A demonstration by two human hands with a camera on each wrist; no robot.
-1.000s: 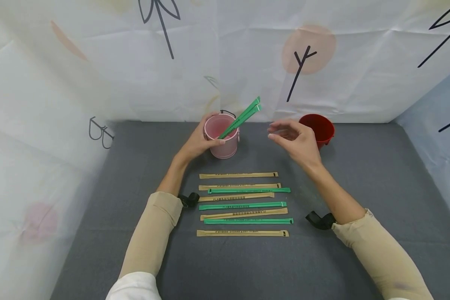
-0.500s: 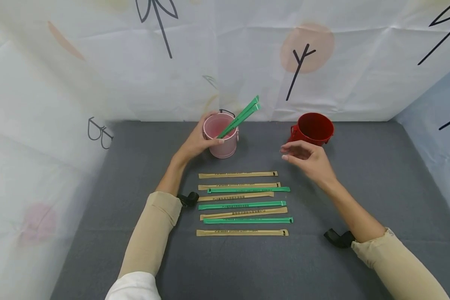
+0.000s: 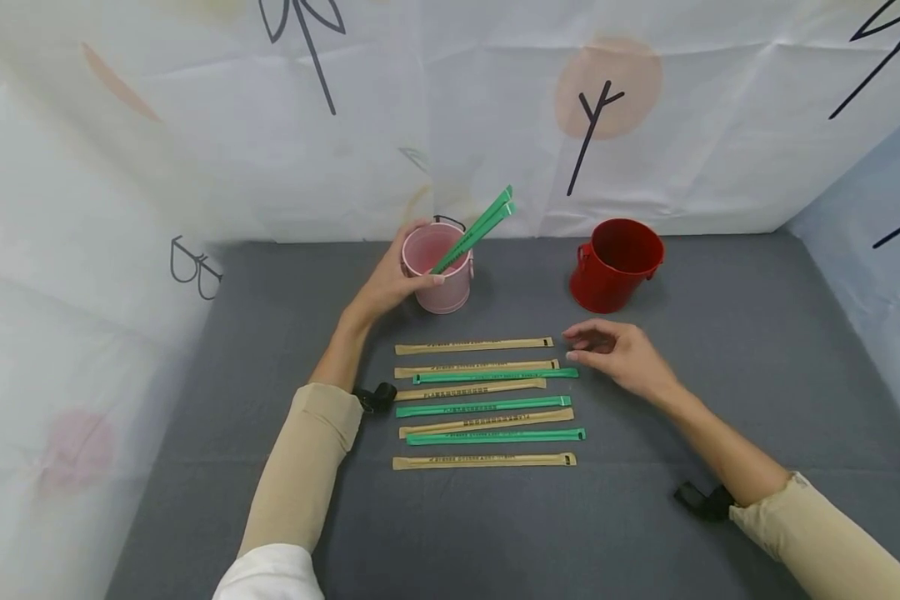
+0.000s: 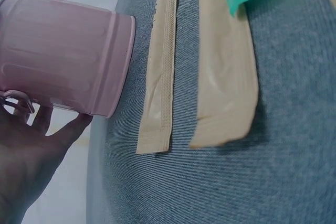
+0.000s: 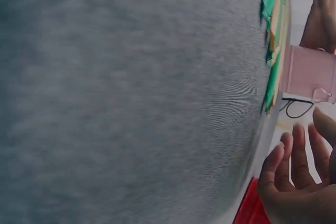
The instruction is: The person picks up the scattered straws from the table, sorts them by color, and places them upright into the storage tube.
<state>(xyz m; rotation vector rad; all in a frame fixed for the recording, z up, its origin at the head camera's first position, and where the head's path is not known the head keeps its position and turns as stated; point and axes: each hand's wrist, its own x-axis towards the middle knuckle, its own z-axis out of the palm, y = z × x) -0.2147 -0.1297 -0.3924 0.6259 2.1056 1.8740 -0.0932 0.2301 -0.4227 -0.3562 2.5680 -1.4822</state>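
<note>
My left hand (image 3: 390,283) grips the small pink bucket (image 3: 447,293), thumb at its near rim and fingers around its left side. Two green wrapped straws (image 3: 474,233) lean out of that bucket to the upper right. In the left wrist view the bucket's pink wall (image 4: 58,51) stands beside the fingers. My right hand (image 3: 622,358), fingers loosely curved and holding nothing, hovers by the right ends of a row of wrapped straws. That row mixes tan straws (image 3: 487,462) and green straws (image 3: 495,437), lying roughly parallel on the cloth.
Behind my right hand a red bucket (image 3: 607,287) stands upright on the grey cloth (image 3: 495,533). A white patterned curtain (image 3: 480,125) rises along the back edge. Wrist cameras (image 3: 705,502) sit on both forearms.
My right hand has moved from beside the pink bucket, past the front of the red bucket, down toward the straws' right ends. The left hand keeps its hold on the pink bucket.
</note>
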